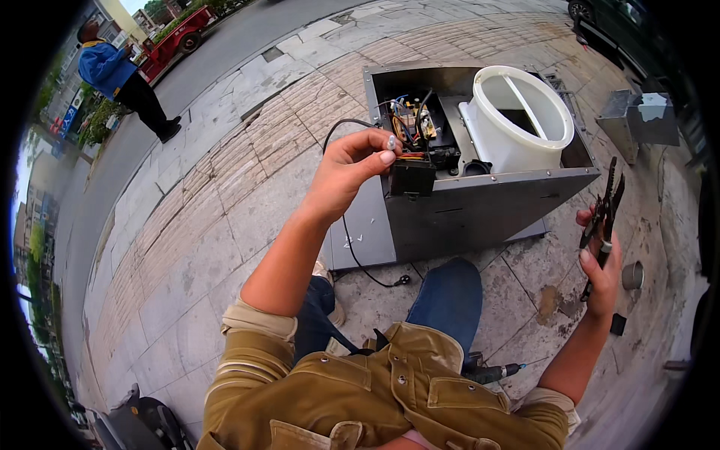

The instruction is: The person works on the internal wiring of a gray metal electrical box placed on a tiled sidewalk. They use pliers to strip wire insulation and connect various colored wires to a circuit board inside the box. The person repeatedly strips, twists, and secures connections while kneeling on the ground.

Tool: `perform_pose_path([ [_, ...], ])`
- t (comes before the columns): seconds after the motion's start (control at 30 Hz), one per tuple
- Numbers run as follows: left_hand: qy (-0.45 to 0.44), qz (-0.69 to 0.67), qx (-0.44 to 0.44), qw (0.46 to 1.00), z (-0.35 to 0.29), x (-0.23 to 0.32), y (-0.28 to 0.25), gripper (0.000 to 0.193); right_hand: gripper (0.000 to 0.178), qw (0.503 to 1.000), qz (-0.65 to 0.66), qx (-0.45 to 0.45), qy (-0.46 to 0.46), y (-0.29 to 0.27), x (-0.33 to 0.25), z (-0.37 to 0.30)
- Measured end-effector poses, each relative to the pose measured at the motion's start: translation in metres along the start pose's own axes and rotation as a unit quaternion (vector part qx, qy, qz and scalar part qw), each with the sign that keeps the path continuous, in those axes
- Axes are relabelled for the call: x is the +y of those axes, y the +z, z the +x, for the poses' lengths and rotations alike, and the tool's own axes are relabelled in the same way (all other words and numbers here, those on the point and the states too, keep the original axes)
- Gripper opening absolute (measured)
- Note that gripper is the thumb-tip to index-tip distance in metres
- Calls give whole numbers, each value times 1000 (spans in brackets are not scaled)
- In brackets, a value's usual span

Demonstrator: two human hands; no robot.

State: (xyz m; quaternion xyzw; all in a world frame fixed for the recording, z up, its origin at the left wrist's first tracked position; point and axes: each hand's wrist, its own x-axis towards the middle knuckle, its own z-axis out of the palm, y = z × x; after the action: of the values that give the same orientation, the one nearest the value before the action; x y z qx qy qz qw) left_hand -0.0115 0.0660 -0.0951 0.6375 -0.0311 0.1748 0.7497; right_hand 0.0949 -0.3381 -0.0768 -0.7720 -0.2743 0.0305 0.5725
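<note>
Metal appliance (465, 214): is exposing wiring (402, 130).
Left hand (341, 174): is pinching small pale piece (391, 142).
Right hand (603, 274): is clasping plier-like tool (601, 219).

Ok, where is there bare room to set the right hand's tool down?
Widest is the paving left of the left forearm, toward the road. A smaller patch, partly brown-stained, lies between the right knee and right hand. Crowded: the metal box, wiring at left, white duct at right.

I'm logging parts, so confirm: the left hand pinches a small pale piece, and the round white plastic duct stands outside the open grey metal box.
Not quite: the head view shows the duct set in the box, not outside it. The left hand does pinch the piece.
</note>
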Motion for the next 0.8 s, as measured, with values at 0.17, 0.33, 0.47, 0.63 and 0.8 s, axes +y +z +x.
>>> perform_pose_path([
  [0.17,46,45,-24,998,0,-7,2,12,82,968,-245,-3,-56,13,-34,24],
  [0.33,57,59,-48,996,-6,-1,-4,17,83,889,-431,-73,-136,45,-58,59],
  [0.47,31,65,-40,997,-16,6,-8,24,80,848,-492,-143,-139,68,-72,77],
  [0.63,20,117,-20,993,-19,16,-20,32,77,811,-540,-190,-124,84,-74,94],
  [0.8,22,101,42,994,-19,16,-39,31,76,782,-572,-221,-111,90,-78,101],
])
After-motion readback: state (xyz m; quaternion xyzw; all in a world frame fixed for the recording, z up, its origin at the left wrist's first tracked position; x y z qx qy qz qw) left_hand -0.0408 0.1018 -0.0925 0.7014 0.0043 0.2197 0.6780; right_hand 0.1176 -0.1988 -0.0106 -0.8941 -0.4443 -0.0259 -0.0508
